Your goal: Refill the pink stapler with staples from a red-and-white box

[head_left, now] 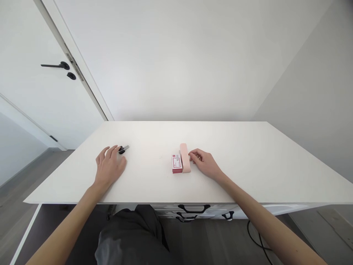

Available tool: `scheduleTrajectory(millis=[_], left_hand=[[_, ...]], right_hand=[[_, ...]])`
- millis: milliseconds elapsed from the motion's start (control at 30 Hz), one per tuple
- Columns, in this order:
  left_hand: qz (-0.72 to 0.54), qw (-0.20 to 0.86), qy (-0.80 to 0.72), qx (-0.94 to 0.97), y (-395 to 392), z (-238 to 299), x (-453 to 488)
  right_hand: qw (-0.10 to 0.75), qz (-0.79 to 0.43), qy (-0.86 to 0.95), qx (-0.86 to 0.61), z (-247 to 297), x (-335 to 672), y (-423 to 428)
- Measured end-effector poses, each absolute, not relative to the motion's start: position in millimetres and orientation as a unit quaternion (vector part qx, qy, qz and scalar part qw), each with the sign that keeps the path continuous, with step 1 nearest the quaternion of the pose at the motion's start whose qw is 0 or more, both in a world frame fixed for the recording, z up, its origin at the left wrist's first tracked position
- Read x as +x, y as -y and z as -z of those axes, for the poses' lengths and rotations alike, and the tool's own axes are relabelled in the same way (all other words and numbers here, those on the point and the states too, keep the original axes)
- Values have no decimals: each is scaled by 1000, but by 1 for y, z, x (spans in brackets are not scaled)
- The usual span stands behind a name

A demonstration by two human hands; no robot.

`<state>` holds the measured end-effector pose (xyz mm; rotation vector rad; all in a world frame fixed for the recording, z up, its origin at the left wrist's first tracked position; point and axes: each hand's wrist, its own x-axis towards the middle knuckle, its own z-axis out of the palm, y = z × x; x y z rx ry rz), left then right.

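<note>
My left hand (108,167) rests on the white tabletop with its fingers spread. Its index fingertip is at a small black-and-metal tool (123,149), which looks like a staple remover. Near the middle lies a long pink stapler (185,158), pointing away from me. Against its left side sits a small red-and-white box (177,164) with a printed label too small to read. My right hand (202,162) lies just right of the stapler, thumb and index finger pinched together by its side. Whether anything is between those fingertips is hidden.
The white table (237,158) meets a plain wall at the back. On the left is a white door with a black handle (56,65). Below the front edge are drawers with black pulls (194,209), and a black cable (256,241) lies on the floor.
</note>
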<state>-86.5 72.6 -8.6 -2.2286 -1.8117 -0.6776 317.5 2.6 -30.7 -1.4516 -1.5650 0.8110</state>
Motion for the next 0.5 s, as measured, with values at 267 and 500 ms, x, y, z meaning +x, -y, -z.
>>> scheduleTrajectory(millis=[267,500], left_hand=[[217,93,532,-813,-67,10,-72],[158,37,466,-870,-65,10,-21]], right_hand=[[419,-314,628,-576,33,317,-4],[418,-316,625,-579,32,317,-4]])
